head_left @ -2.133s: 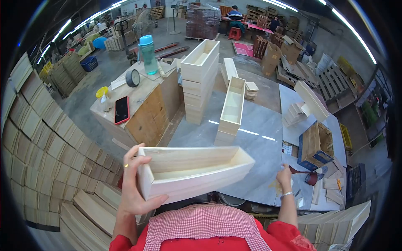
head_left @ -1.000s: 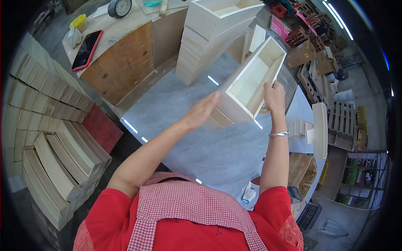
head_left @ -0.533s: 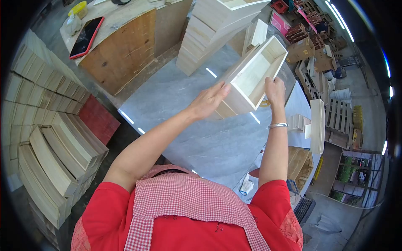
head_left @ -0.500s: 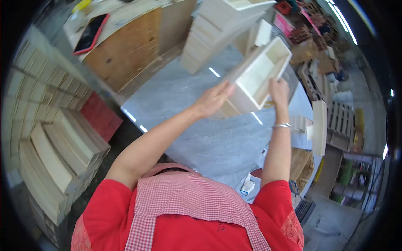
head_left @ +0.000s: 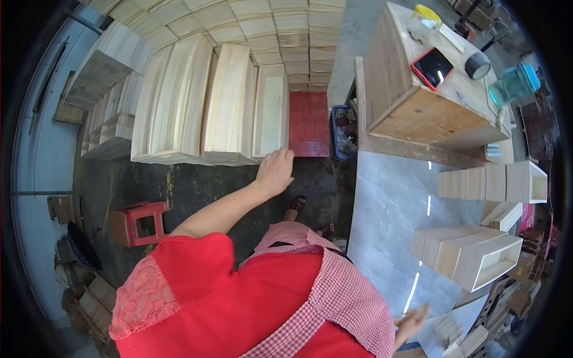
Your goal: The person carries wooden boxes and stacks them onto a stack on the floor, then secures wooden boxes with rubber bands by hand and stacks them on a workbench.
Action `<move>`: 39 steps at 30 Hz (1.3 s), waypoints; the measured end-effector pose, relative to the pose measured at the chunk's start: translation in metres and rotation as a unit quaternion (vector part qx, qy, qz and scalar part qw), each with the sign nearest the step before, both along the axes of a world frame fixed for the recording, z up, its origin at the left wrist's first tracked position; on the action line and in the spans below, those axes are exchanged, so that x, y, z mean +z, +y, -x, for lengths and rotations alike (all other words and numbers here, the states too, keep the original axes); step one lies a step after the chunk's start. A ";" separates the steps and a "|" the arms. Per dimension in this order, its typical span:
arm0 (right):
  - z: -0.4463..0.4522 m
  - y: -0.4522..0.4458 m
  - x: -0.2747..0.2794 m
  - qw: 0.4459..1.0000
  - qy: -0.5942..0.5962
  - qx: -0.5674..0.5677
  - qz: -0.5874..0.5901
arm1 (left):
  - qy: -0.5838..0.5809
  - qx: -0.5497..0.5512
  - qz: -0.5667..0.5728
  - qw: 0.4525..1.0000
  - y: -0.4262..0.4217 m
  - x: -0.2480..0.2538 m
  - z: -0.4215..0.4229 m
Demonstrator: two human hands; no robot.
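At the near end of a pale wooden drawer (head_left: 270,113) rests my left hand (head_left: 275,171), its fingers bent over the drawer's lower right corner and partly hiding it. That drawer is the rightmost of a row of similar drawers (head_left: 227,101) stacked by a red board (head_left: 308,122). My right hand (head_left: 412,326) is low at the right, over the edge of the grey marble-patterned table (head_left: 388,221); its fingers are stretched out and nothing is in them. On this table, nested drawers (head_left: 468,253) lie on their sides, with another row (head_left: 492,182) behind.
A wooden cabinet (head_left: 400,113) carries a phone (head_left: 432,68), a tape roll (head_left: 477,65) and a teal-lidded jar (head_left: 514,85). A blue basket (head_left: 344,132) stands beside the table. On the dark floor at left is a red stool (head_left: 138,224). More drawers are piled at the back.
My body and view have turned left, from the table toward the stacked drawers. Both hands have let go of the drawer they held over the table; my left hand is now at a stacked drawer.
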State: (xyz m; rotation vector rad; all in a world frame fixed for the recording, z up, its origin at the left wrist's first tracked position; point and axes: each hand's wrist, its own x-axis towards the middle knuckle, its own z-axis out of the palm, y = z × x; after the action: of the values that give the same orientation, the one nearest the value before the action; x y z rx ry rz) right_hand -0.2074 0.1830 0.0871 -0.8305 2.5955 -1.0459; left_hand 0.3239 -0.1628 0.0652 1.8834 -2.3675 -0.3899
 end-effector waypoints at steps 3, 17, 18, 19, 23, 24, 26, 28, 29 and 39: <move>-0.138 -0.097 0.035 0.967 -0.213 0.092 -0.105 | -0.097 0.097 0.013 0.991 -0.002 -0.105 -0.041; -0.273 -0.209 0.033 0.892 -0.274 0.360 -0.011 | 0.143 0.017 0.149 0.978 -0.026 -0.049 -0.057; -0.278 -0.220 0.033 0.893 -0.246 0.377 -0.002 | 0.126 0.015 0.152 0.980 -0.030 -0.053 -0.057; -0.281 -0.227 0.036 0.893 -0.219 0.392 0.002 | 0.138 0.011 0.147 0.979 -0.028 -0.054 -0.057; -0.293 -0.253 0.050 0.893 -0.078 0.443 0.027 | 0.264 -0.010 0.118 0.957 -0.026 -0.020 -0.039; -0.296 -0.260 0.061 0.889 -0.070 0.451 0.026 | 0.313 -0.004 0.077 0.947 -0.018 0.005 -0.033; -0.304 -0.275 0.090 0.873 -0.042 0.483 0.050 | 0.411 -0.010 -0.028 0.911 -0.004 0.049 -0.025; -0.311 -0.288 0.113 0.842 0.002 0.528 0.106 | 0.502 -0.032 -0.150 0.851 0.007 0.081 -0.028; -0.312 -0.290 0.120 0.829 -0.032 0.551 0.090 | 0.527 -0.048 -0.156 0.834 0.009 0.086 -0.030; -0.315 -0.239 0.106 0.825 -0.117 0.536 0.133 | 0.539 -0.074 -0.296 0.785 -0.005 0.099 -0.006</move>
State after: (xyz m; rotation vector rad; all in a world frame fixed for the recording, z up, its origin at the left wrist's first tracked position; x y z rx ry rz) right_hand 0.1081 -0.0564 0.1926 -1.7636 1.3403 -0.9974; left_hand 0.3300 -0.1683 0.1643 1.0047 -1.6016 -1.8011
